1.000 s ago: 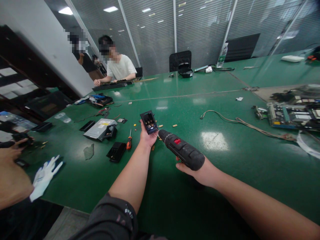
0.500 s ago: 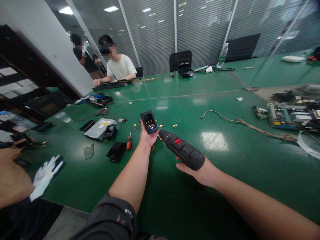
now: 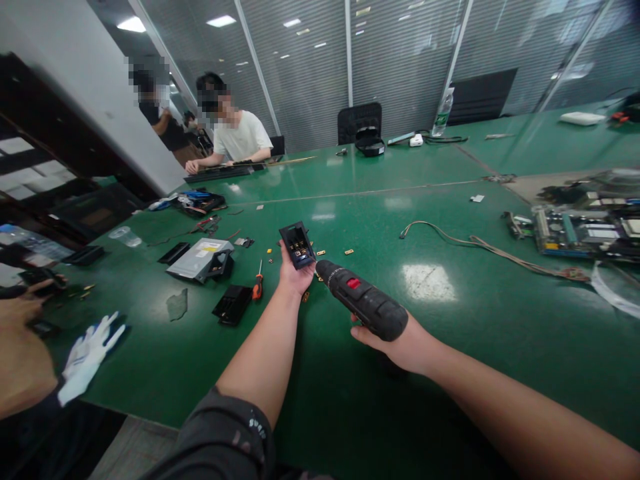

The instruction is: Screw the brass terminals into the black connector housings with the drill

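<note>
Your green workbench spreads out under both arms. Your right hand is clamped around a black cordless drill, its nose pointing at a black plastic block and just short of touching it. Your left hand grips that block, held up above the bench. An orange-handled screwdriver and small brass clips lie near your left hand.
</note>
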The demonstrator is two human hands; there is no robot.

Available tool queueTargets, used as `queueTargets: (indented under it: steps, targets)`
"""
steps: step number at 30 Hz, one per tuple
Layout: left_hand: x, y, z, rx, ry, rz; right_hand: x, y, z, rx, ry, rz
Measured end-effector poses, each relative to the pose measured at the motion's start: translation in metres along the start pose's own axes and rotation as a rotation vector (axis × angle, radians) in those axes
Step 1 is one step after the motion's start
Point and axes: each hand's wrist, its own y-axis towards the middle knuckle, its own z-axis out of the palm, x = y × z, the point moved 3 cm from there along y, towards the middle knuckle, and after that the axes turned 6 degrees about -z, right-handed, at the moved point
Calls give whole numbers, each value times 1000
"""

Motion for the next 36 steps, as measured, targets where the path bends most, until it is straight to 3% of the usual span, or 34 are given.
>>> queueTargets:
  steps: [36]
  targets:
    - [2, 0, 1, -15, -31, -2, -2, -1, 2, 7, 15, 7]
